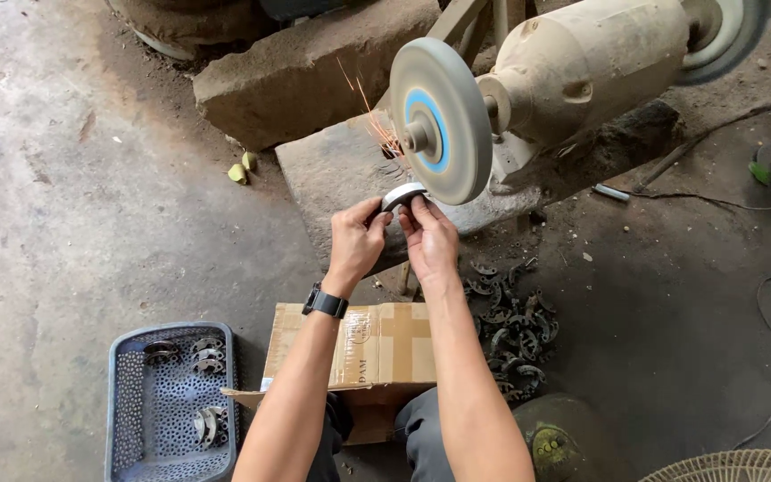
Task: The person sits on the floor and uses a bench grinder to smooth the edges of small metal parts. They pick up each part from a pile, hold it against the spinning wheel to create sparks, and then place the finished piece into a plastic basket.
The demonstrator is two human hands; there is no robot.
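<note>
1. Concrete workshop floor (73, 178); bench grinder (582, 62) on stone block.
2. Grinding in hand: left hand (356, 241) and right hand (430, 239), fingers pinched shut on curved metal piece (402, 194), pressed under grinding wheel (439, 120); sparks.
3. Next likely calls for steady pressure.

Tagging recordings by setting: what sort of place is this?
Probably a small metalworking workshop: a beige bench grinder with a grey grinding wheel throwing sparks, a pile of dark curved metal parts on the bare concrete floor, and a blue perforated plastic basket.
</note>
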